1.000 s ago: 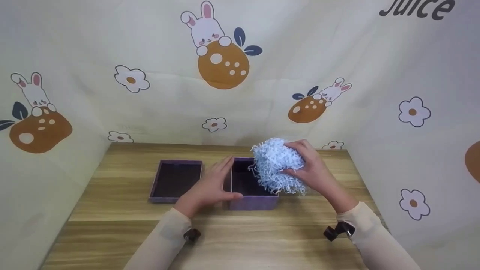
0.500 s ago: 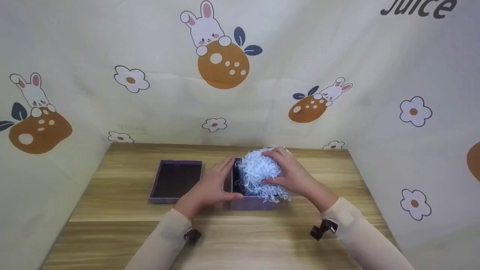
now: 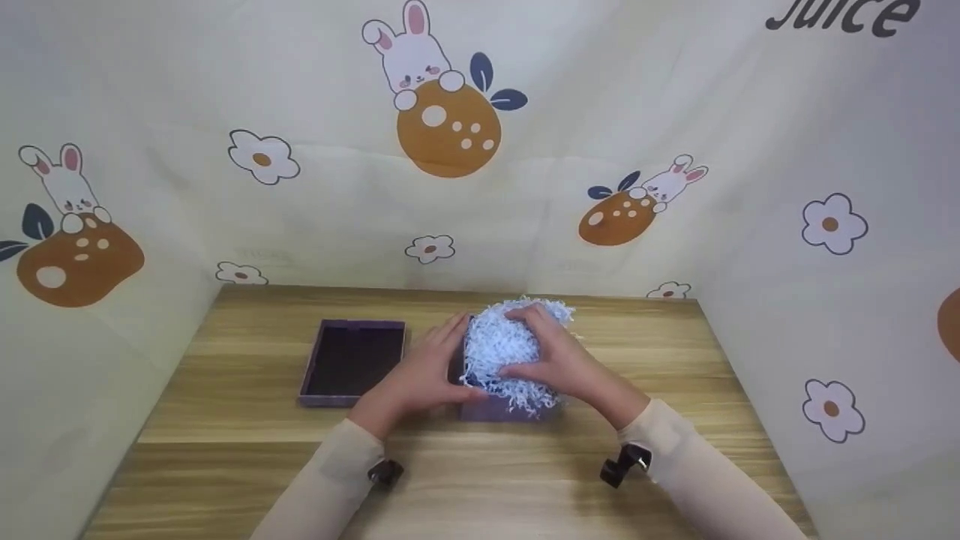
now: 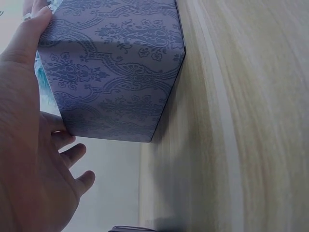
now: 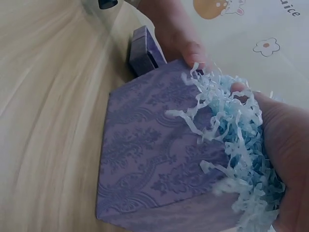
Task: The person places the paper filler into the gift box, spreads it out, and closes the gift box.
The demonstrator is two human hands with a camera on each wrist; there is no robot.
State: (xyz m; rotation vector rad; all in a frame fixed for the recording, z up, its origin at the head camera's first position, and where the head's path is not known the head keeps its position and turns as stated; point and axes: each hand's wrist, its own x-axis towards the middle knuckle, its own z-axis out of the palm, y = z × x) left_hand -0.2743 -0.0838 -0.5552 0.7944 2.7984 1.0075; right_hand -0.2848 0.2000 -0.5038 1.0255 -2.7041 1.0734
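Observation:
A purple box point(image 3: 495, 409) with a damask-like pattern stands on the table, its top opening covered by a bundle of pale blue shredded paper point(image 3: 496, 345). My right hand point(image 3: 566, 361) grips the bundle from above and the right, thumb toward the front. Strands hang over the box's front and right edges, as the right wrist view shows. On the box's left side, my left hand point(image 3: 416, 375) holds the rim, thumb at the front corner and fingers toward the back corner. The box's inside is mostly hidden under the paper.
The purple lid point(image 3: 306, 367) lies left of the box, dark inside facing up. A wood-grain table point(image 3: 465, 487) carries both. Cream fabric point(image 3: 322, 210) printed with rabbits, oranges and flowers rises behind and at both sides.
My right hand has moved left and slightly down with the shredded paper, from above the box's right side to over its opening. The left hand has stayed on the box.

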